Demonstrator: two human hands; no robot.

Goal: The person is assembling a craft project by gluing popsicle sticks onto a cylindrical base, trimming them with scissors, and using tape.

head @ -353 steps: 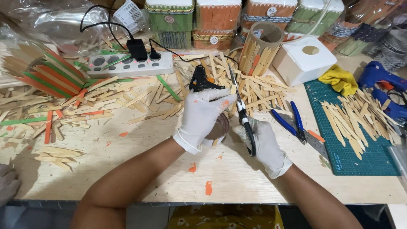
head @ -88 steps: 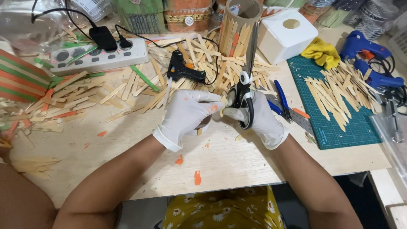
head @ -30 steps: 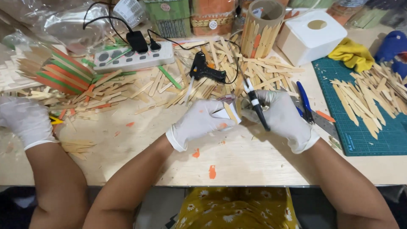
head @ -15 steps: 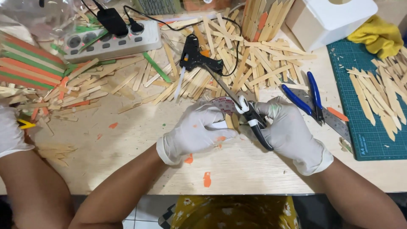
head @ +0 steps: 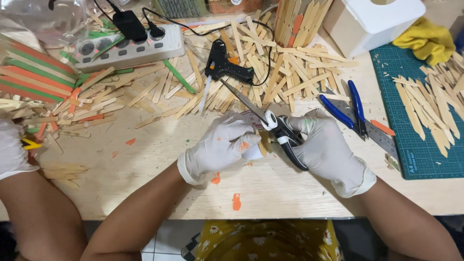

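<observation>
Both gloved hands meet near the middle of the wooden bench point(head: 145, 164). The right hand point(head: 325, 150) has its fingers closed around the black handles of a pair of scissors point(head: 270, 123), whose blades point up and away toward the black glue gun point(head: 223, 67) and end just short of it. The left hand point(head: 223, 145) pinches a short wooden stick point(head: 262, 146) between its fingers, right beside the scissor pivot. Behind the hands lies a thick scatter of wooden sticks point(head: 285, 72); blue pliers point(head: 349, 107) rest just right of the right hand, beside the green cutting mat point(head: 411, 145) at the bench's right edge. The strip of bench between the hands and the near edge is mostly bare, with a few orange paint spots. Another person's gloved hand point(head: 12, 152) sits at the far left edge.
</observation>
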